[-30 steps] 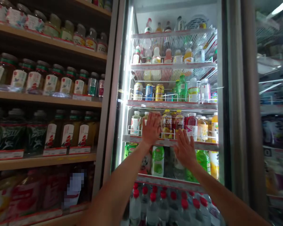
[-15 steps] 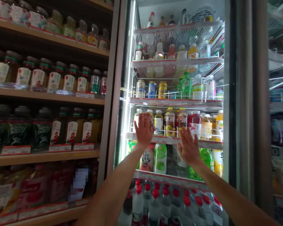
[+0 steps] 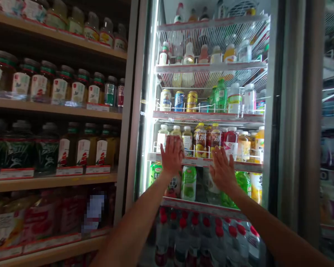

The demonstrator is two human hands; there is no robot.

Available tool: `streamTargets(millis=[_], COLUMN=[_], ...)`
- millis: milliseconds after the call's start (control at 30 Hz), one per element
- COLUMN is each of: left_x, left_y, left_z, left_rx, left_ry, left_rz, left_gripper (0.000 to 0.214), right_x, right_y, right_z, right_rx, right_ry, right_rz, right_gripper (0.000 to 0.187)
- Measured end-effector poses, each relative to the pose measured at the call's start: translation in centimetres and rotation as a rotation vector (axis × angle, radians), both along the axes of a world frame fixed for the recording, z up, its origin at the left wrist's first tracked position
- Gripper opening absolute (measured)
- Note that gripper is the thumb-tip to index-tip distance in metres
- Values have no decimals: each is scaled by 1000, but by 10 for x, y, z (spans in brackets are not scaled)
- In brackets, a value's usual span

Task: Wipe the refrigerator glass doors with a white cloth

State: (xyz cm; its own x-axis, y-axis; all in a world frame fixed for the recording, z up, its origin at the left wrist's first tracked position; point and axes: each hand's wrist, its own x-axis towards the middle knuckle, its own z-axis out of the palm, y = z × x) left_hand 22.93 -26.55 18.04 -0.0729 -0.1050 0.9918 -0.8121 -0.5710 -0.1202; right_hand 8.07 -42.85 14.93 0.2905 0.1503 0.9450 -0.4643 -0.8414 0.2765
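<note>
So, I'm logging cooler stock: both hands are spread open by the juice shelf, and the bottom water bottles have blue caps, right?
Not quite: the head view shows red caps, not blue, on the water bottles. The left hand and right hand are indeed spread open by the juice shelf.

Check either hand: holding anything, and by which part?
Nothing held. Left hand and right hand are open, palms apparently flat against the cooler's glass door.
</note>
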Motion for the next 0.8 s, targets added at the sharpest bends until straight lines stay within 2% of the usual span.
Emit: streamTargets(millis=[67,133,200,333,400,467,633,700,800], left_x=[-14,-19,-11,25,32,26,-8,-5,19], left_y=[-18,-25,-15,29,40,35,-9,-8,20], left_z=[-12,-20,-20,-11,-10,-17,-39,-40,-34], left_rx=[164,252,214,36,-13,-5,210,232,165], left_ry=[-141,-222,-208,-10,59,53,-162,-190,-93], left_rz=[-45,-78,-75,24,68,66,-52,-68,-27], left_gripper=[49,49,47,47,49,49,46,46,46], right_x=[-1,-2,-4,-4,-2,0,-1,-3,-4], right_y=[-1,-2,-3,0,1,2,0,-1,0], right_z=[0,1,2,1,0,0,0,1,1], right_rx=[-13,-25,-29,-15,-5,0,-16,-23,-15], right_ry=[1,9,17,14,3,-7,-1,10,15], right_rz=[-5,-8,-8,-5,-6,-8,-18,-22,-26], right_gripper=[74,73,73,75,75,74,75,75,75])
